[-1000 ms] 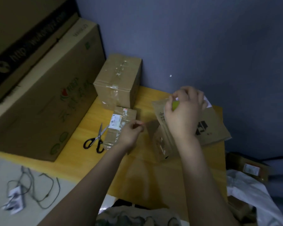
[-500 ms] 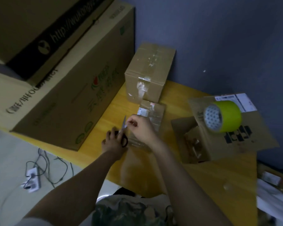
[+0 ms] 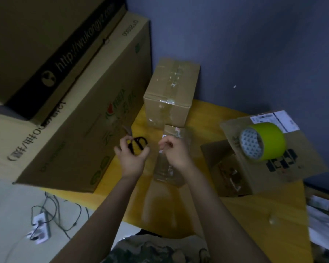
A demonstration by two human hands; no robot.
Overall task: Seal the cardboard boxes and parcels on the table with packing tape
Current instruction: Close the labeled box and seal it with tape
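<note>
My left hand (image 3: pixel 131 158) grips the black-handled scissors (image 3: pixel 138 144), lifted off the yellow table (image 3: pixel 254 215), blades pointing up and left. My right hand (image 3: pixel 176 154) pinches the end of a clear tape strip above the small flat parcel (image 3: pixel 169 168). The yellow-green tape roll (image 3: pixel 262 143) sits on top of the cardboard box (image 3: pixel 273 168) at the right, whose left flap stands open. A taped cardboard box (image 3: pixel 171 95) stands at the back against the wall.
A very large printed carton (image 3: pixel 65 120) fills the left, with another dark-striped box (image 3: pixel 46 44) stacked on it. Cables and a power strip (image 3: pixel 39 226) lie on the floor at lower left. White cloth and a small box (image 3: pixel 319 202) lie right of the table.
The right hand left the tape roll on the right box and came to the tape end over the small parcel. The left hand picked the scissors up off the table.
</note>
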